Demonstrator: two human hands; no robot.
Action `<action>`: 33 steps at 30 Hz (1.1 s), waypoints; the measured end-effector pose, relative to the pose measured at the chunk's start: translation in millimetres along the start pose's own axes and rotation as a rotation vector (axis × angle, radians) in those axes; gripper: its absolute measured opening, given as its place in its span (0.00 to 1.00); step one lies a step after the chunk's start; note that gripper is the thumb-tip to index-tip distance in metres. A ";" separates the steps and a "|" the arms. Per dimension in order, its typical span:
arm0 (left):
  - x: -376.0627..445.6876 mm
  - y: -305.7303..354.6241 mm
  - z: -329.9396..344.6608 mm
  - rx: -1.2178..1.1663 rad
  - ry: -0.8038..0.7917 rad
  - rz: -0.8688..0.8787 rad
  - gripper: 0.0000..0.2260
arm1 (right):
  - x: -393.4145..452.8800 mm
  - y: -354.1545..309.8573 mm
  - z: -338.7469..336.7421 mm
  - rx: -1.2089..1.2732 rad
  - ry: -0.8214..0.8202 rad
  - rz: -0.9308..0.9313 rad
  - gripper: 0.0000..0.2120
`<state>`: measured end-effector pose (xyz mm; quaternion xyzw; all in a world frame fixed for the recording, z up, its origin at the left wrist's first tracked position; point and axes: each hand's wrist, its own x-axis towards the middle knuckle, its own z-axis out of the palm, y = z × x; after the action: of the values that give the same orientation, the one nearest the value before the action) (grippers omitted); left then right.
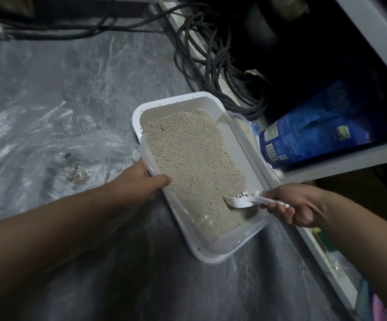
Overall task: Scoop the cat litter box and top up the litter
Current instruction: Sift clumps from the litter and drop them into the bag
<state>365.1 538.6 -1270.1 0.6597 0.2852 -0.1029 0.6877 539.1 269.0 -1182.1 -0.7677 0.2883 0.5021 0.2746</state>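
Both your hands work the litter box: left hand grips its left rim, right hand holds the white scoop at its near-right corner; bare floor lies left.

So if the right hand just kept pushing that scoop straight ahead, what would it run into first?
Probably just more litter: the right hand aims the scoop leftward across the box, so the far wall by the left hand comes next.
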 end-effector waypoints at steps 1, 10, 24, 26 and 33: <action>0.0 0.6 1.5 -0.005 0.012 0.007 0.14 | 2.6 3.5 1.5 0.066 -0.014 0.004 0.15; -2.5 1.6 5.8 -0.047 0.045 -0.003 0.11 | 24.5 8.7 27.5 -0.041 0.117 -0.155 0.14; -3.7 5.1 5.3 -0.019 0.033 0.019 0.09 | 50.4 -21.5 25.5 -0.167 0.065 -0.259 0.18; -3.1 4.1 5.5 -0.007 0.036 0.017 0.10 | 55.1 -23.7 27.9 -0.151 0.058 -0.272 0.18; -1.5 4.5 1.7 0.051 0.018 -0.011 0.13 | 65.5 -41.9 58.0 -0.057 0.045 -0.365 0.17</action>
<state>366.6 537.1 -1265.5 0.6763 0.2921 -0.1080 0.6676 555.2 327.9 -1257.4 -0.8257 0.1358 0.4346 0.3330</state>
